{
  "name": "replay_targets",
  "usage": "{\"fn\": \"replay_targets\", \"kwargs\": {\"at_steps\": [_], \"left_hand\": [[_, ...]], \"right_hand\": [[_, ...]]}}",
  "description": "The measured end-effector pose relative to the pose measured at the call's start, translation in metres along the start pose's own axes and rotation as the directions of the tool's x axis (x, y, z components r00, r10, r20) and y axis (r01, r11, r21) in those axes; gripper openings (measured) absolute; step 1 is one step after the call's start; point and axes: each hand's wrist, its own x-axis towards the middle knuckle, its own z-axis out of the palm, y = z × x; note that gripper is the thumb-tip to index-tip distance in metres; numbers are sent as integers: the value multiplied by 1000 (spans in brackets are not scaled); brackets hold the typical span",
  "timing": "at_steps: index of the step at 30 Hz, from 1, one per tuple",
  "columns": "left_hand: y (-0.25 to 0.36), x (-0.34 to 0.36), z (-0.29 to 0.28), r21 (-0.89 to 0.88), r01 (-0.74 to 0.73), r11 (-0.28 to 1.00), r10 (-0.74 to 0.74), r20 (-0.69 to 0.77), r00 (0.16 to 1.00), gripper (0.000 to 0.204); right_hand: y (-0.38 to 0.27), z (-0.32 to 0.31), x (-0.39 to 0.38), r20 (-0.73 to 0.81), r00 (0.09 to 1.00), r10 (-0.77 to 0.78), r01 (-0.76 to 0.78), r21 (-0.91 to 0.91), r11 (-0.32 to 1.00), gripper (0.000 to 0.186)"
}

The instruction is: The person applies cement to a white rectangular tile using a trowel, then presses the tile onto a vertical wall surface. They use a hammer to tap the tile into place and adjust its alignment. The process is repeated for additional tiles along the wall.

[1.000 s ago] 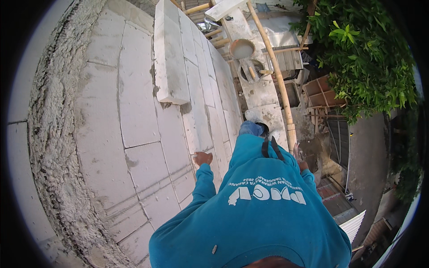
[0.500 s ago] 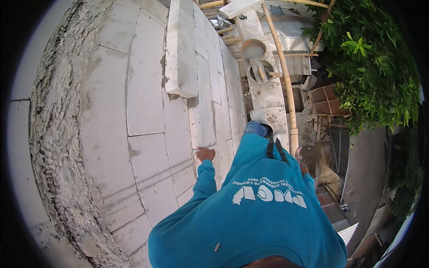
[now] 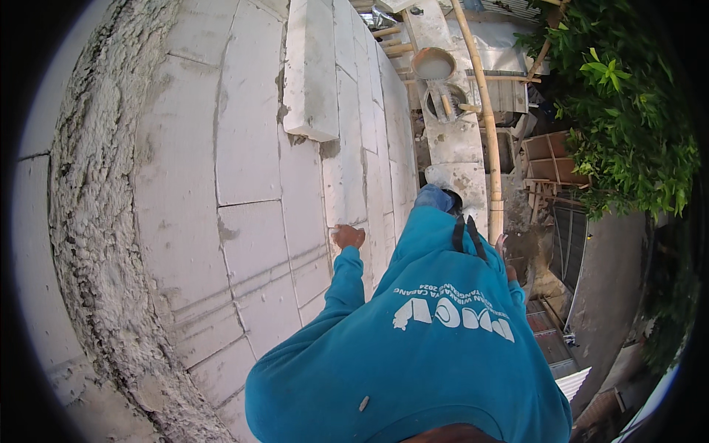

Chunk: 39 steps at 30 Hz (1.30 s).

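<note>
My left hand (image 3: 348, 236) rests on the top edge of a white block wall (image 3: 251, 244), its fingers bent over the edge. Ahead of it, a loose-looking white block (image 3: 312, 74) sits on top of the wall. My right hand (image 3: 505, 255) shows only in part beyond my teal sleeve, close to the lower end of a bamboo pole (image 3: 489, 125); its fingers are mostly hidden. Farther along the narrow plank walkway (image 3: 450, 151) stand a bucket of cloudy liquid (image 3: 433, 65) and a second container (image 3: 459, 96) with a notched trowel (image 3: 445, 102) lying across it.
I stand on the narrow walkway beside the wall, my shoe (image 3: 453, 199) on it. Rough mortar (image 3: 96, 207) runs along the wall's left. To the right are a drop to lower ground, wooden frames (image 3: 554, 159) and a leafy tree (image 3: 628, 111).
The view has shifted slightly, so the wall, buckets and pole appear farther right and a little higher. My left hand stays at the same place on the wall's edge.
</note>
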Motion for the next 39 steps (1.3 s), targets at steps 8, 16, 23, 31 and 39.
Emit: {"fn": "replay_targets", "kwargs": {"at_steps": [8, 16, 23, 31, 39], "left_hand": [[1, -1, -1, 62, -27, 998, 27, -4, 1000, 106], [8, -10, -1, 203, 43, 978, -23, -100, 995, 107], [12, -16, -15, -117, 121, 986, -117, 43, 992, 103], [12, -25, -11, 17, 82, 996, -79, -121, 990, 108], [11, -29, -12, 58, 85, 995, -83, -45, 996, 104]], "right_hand": [[13, 3, 6, 14, 995, -98, 97, 85, 992, 72], [2, -13, 4, 0, 996, -85, 85, -10, 996, 68], [-6, -22, -1, 59, 998, 0, 0, -2, 1000, 65], [-46, -46, -15, 64, 989, 130, -120, -136, 983, 74], [-154, -110, -33, 120, 955, 270, -277, 42, 960, 52]]}}
